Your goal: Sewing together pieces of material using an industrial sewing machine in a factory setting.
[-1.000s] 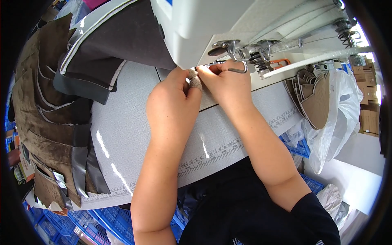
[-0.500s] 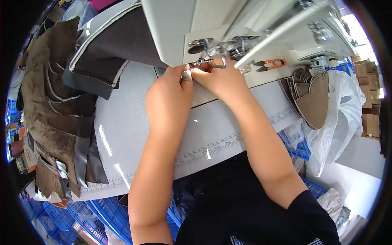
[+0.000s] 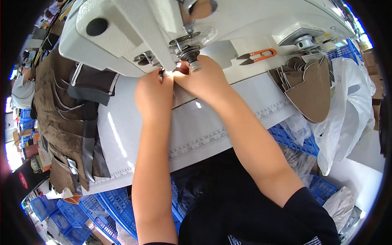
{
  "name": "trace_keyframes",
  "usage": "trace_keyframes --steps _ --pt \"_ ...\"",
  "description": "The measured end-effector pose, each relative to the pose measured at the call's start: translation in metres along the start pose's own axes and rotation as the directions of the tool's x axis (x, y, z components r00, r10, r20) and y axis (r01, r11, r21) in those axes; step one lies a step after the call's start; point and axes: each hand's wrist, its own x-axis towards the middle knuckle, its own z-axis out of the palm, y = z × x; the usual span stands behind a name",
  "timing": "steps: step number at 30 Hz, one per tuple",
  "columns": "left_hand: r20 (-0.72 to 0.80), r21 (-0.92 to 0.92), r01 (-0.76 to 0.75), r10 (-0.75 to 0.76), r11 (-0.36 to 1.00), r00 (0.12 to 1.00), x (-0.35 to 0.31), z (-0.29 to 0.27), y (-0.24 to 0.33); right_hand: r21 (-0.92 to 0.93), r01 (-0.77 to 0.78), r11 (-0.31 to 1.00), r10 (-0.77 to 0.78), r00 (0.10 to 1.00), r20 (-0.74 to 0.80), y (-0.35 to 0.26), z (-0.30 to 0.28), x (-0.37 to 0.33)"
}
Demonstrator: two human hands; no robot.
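Both hands are together under the white sewing machine head (image 3: pixel 122 36), beside its needle area. My left hand (image 3: pixel 153 96) is closed, with thumb and fingers pinched near the presser foot. Close by on its right, my right hand (image 3: pixel 202 79) also has its fingers curled in and pressed together. Machine parts cover the fingertips, so what they grip cannot be made out. To the left of the machine head, a dark fabric piece (image 3: pixel 92 83) with a pale edge lies on the white table (image 3: pixel 196 122), partly hidden behind the head.
Layered brown fabric pieces (image 3: pixel 61 118) hang over the table's left side. Orange-handled thread snips (image 3: pixel 256 56) lie on the machine bed. Rounded brown pieces (image 3: pixel 312 94) are stacked at the right, beside a clear plastic bag (image 3: pixel 347 102). Blue baskets (image 3: pixel 118 208) stand below the table edge.
The view has shifted, so the machine head looks larger and covers more of the dark fabric and my fingertips. Both hands stay close together near the needle area.
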Motion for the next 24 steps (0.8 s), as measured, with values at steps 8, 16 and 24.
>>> trace_keyframes --steps 8,16,24 --pt "-0.113 -0.186 -0.072 0.052 0.98 0.992 -0.008 0.005 -0.014 0.003 0.01 1.0 -0.009 0.996 -0.084 -0.006 0.007 -0.005" --pt "-0.123 -0.266 -0.099 0.068 0.959 0.99 -0.01 0.004 -0.013 0.053 0.073 0.996 -0.058 0.967 -0.249 0.005 0.02 -0.001" --pt "-0.081 -0.266 -0.1 0.081 0.959 0.993 -0.009 -0.002 -0.016 0.124 -0.036 0.992 0.062 0.975 -0.212 0.01 0.019 -0.001"
